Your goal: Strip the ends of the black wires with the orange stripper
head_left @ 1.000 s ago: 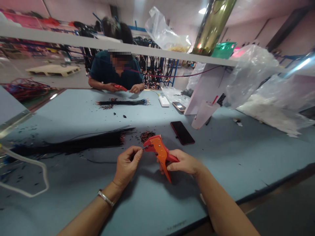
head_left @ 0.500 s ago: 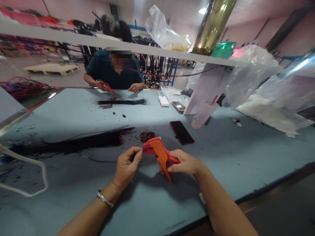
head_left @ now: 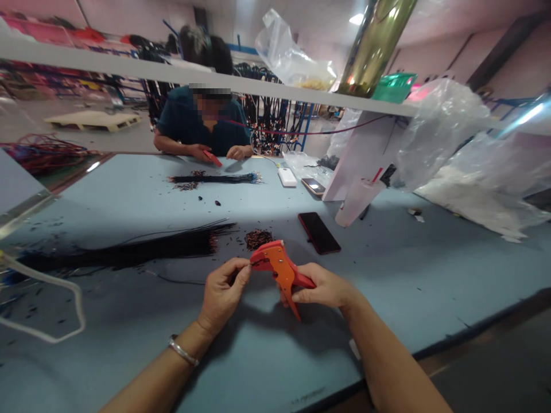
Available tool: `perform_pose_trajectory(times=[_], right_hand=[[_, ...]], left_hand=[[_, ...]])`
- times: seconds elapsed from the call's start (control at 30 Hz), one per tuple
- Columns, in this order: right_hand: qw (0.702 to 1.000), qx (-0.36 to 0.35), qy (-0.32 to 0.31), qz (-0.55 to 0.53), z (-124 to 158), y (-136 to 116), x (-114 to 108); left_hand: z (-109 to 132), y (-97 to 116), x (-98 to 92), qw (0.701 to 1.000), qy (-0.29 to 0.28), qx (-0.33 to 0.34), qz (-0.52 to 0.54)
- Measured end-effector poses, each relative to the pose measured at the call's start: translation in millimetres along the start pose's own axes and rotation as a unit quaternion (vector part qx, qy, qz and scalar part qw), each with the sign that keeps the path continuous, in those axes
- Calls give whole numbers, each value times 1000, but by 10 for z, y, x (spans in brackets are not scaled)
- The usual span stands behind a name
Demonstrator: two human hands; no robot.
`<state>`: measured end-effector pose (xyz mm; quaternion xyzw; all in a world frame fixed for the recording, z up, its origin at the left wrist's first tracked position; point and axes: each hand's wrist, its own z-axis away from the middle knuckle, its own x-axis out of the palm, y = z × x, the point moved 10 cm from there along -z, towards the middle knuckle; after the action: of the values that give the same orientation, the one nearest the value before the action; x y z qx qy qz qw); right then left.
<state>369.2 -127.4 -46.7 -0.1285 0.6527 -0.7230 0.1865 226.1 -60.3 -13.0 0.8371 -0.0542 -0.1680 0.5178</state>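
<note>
My right hand (head_left: 321, 287) is wrapped round the handles of a red and orange wire stripper (head_left: 279, 267), its jaws pointing left. Thumb and forefinger of my left hand (head_left: 226, 289) pinch a thin black wire (head_left: 185, 281) right at those jaws. The wire trails left from the hand over the table; its tip at the jaws is hardly visible. Behind the stripper lies a small heap of cut insulation bits (head_left: 258, 238). To the left a thick bundle of black wires (head_left: 150, 248) lies flat, its ends toward the heap.
A dark phone (head_left: 319, 233) lies beyond my right hand, with a plastic cup (head_left: 359, 201) behind it. Across the blue table (head_left: 408, 321) a co-worker (head_left: 204, 123) holds a red tool by another wire bundle (head_left: 215, 179). A white shelf (head_left: 258, 84) spans above. A white cable (head_left: 80, 310) loops at left.
My hands, the wire and the stripper stay nearly still. Across the table, the co-worker's hand with the red tool has moved to the right.
</note>
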Motion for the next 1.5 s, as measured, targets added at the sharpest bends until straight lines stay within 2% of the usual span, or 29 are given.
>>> perform_pose_trajectory(times=[0.37, 0.6, 0.87, 1.1, 1.27, 1.5], right_hand=[[998, -16, -4, 62, 10, -66, 35], [999, -7, 14, 50, -52, -12, 52], [1000, -8, -4, 12, -49, -3, 74], [1000, -6, -3, -5, -48, 9, 73], [999, -30, -27, -12, -38, -55, 123], [999, -24, -43, -21, -27, -54, 167]], left_hand=[[12, -55, -23, 1000, 2, -12, -16], [-12, -90, -74, 999, 31, -26, -14], [-9, -64, -82, 999, 39, -20, -19], [-23, -69, -78, 999, 26, -14, -24], [-36, -59, -68, 1000, 7, -10, -20], [-90, 23, -82, 999, -13, -4, -31]])
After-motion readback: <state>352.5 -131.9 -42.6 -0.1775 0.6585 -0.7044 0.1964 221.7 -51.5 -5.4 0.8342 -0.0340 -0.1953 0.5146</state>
